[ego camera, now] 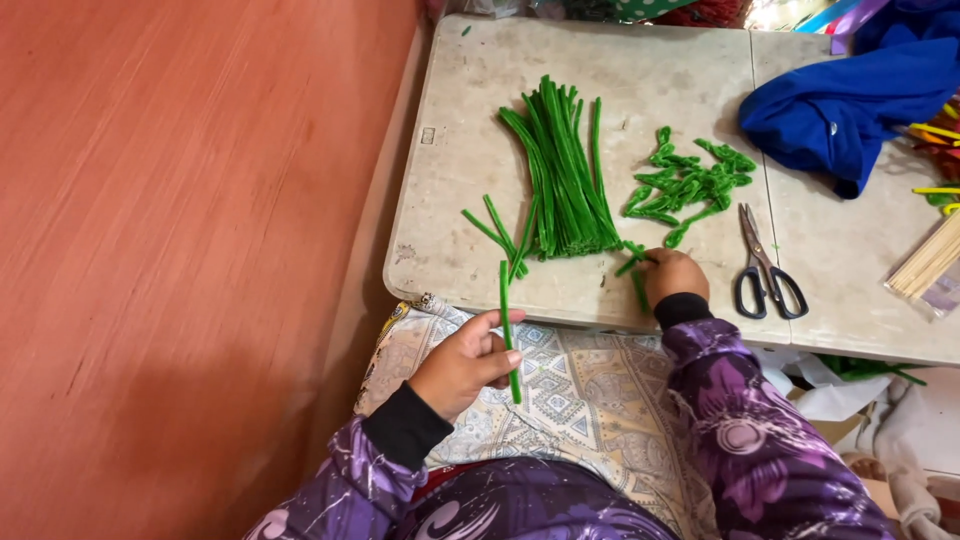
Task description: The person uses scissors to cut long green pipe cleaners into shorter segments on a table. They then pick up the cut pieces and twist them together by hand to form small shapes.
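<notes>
Head view looks down on a pale, worn tabletop (450, 200) beside a reddish-orange floor (180, 250). A patterned cloth (590, 390) covers the person's lap at the near edge. A crumpled blue garment (850, 100) lies at the far right of the tabletop. At centre, a thick bundle of straight green pipe cleaners (565, 170) fans toward the near edge, with a few loose ones (500, 235) just left of it. To its right sits a heap of bent green pieces (690, 185), and beside that, black-handled scissors (765, 270) lie flat, blades pointing away. Pale wooden sticks (930, 262) rest at the right edge. The left hand (460, 365), in a purple patterned sleeve, hovers over the lap, thumb and fingers pinching a single green pipe cleaner (509, 330) held roughly upright, its top reaching the tabletop edge. The right hand (675, 278) rests on the tabletop near the bundle, fingers curled closed on a short green piece (632, 262).
</notes>
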